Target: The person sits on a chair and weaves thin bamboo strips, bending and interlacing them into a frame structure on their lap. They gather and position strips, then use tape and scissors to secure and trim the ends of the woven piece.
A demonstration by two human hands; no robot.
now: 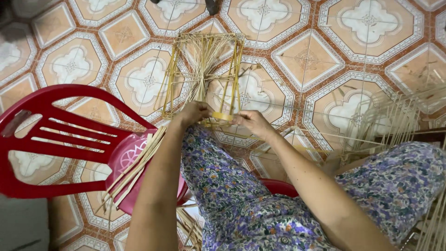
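Note:
A half-woven frame of yellow bamboo strips rests on my knee and stretches away over the tiled floor, its loose strips fanning out at the far end. My left hand grips the near left edge of the frame. My right hand pinches a flat yellow strip that runs across the frame's near end between both hands. My legs in floral cloth lie under the work.
A red plastic chair stands at my left with a bundle of loose bamboo strips lying on its seat. More thin strips stand at the right. The floor is patterned orange and white tile.

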